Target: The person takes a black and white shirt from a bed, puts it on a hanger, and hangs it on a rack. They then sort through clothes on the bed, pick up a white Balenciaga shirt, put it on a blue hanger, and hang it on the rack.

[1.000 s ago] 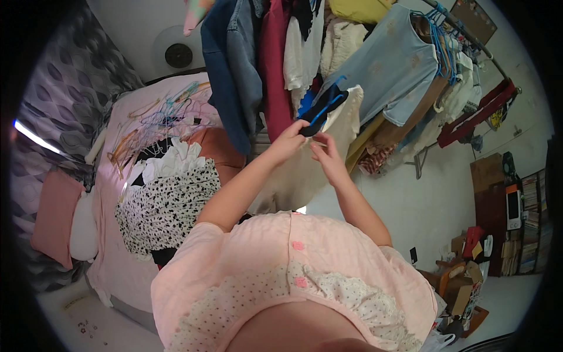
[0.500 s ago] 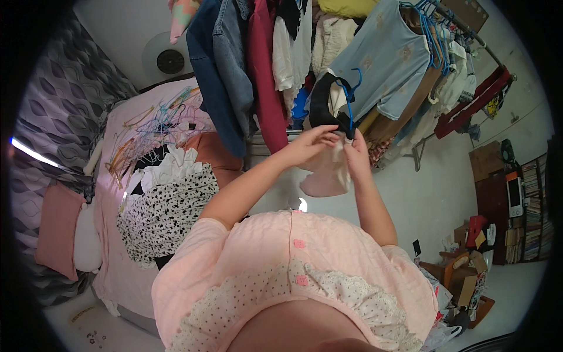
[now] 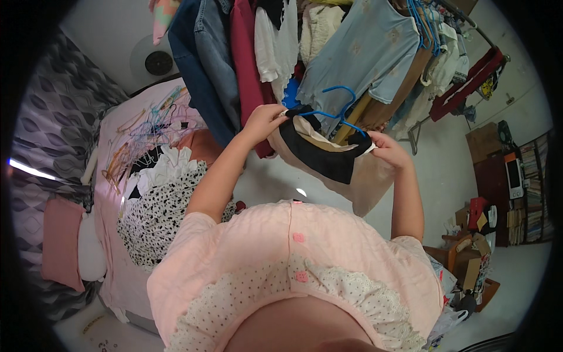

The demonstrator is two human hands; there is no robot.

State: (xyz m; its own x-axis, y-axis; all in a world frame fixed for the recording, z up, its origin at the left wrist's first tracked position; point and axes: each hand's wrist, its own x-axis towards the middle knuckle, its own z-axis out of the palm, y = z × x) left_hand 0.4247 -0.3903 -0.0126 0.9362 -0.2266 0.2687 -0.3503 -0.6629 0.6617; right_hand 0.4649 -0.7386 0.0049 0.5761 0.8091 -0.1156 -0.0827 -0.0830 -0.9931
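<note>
A sheer beige top (image 3: 375,188) with a wide black collar (image 3: 319,155) hangs in front of me, spread between my two hands. A blue hanger (image 3: 347,105) sits inside its neckline, hook pointing up and away from me. My left hand (image 3: 264,124) is closed, pinching the left shoulder of the top. At the opposite shoulder, my right hand (image 3: 392,151) is closed on the fabric beside the hanger's end. The lower part of the top falls below the collar, towards my right forearm.
Beyond my hands a clothes rail (image 3: 463,14) carries a denim jacket (image 3: 212,53), a dark red garment (image 3: 245,64) and a light blue top (image 3: 358,53). On the left, a bed (image 3: 111,234) bears loose hangers (image 3: 155,120) and a black-and-white patterned garment (image 3: 164,205). Cluttered boxes (image 3: 466,270) stand right.
My hands have moved apart, left hand leftward and right hand rightward, stretching the top's shoulders out along the hanger. The black collar now opens wide and faces me.
</note>
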